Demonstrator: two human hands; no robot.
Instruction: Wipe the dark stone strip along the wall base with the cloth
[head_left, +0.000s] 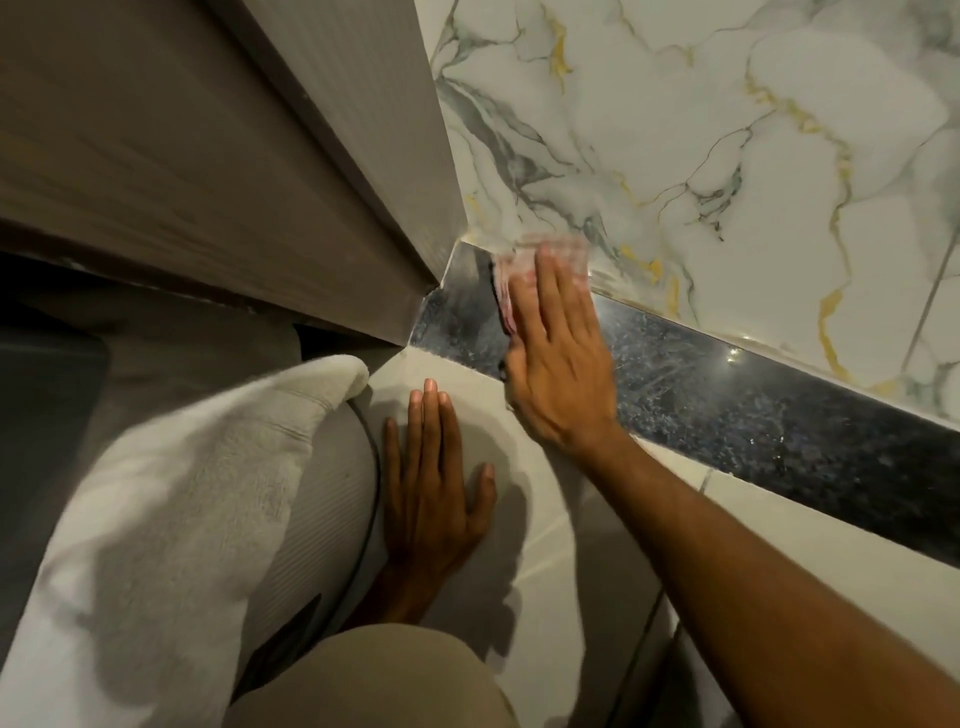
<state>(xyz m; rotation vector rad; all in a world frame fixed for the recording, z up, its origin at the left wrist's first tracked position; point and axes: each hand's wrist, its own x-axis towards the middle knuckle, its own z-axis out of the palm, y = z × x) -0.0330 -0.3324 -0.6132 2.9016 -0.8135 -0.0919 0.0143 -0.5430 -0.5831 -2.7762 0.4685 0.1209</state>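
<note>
A dark speckled stone strip (727, 395) runs along the base of the marble wall, from the corner at the centre down to the right edge. My right hand (556, 353) lies flat on the strip near that corner, pressing a pale pinkish cloth (511, 265) against it. The cloth is blurred and mostly hidden under my fingers; only its upper and left edges show. My left hand (434, 483) rests flat on the light floor tile (779, 561), fingers apart, holding nothing.
A white marble wall with grey and gold veins (727, 156) rises above the strip. A brown wooden door frame (260, 171) meets the corner at left. A white towel (156, 519) lies over a pale ribbed round object (322, 499) at lower left. My knee (374, 680) is at the bottom.
</note>
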